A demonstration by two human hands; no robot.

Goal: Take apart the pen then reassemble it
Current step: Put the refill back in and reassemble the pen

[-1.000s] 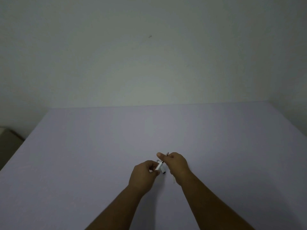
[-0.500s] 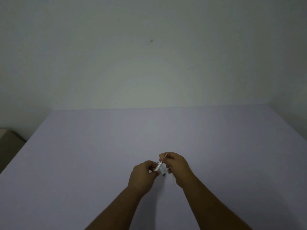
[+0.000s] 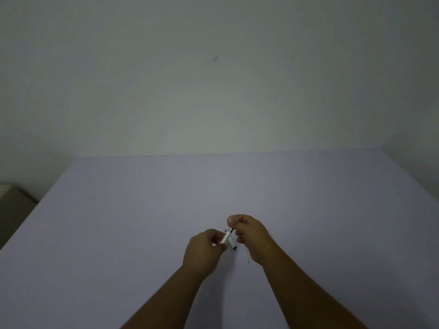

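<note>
Both hands meet over the near middle of the lilac table (image 3: 142, 222). My left hand (image 3: 204, 248) grips the lower end of a short white pen barrel (image 3: 226, 237) that tilts up to the right. My right hand (image 3: 251, 236) pinches a thin part (image 3: 234, 222) at the barrel's upper end, its tip showing between thumb and forefinger. A small white piece with a dark end (image 3: 232, 245) lies on the table just under the hands. A thin pale rod (image 3: 247, 256) lies beside my right wrist, mostly hidden.
A plain pale wall rises behind the table's far edge. A dark boxy object (image 3: 11, 205) stands off the table's left edge. The table surface stretches wide to the left, right and far side of the hands.
The hands stay together in about the same spot. My right hand's fingers have shifted on the thin part at the barrel's top; the barrel shows a little more between the hands.
</note>
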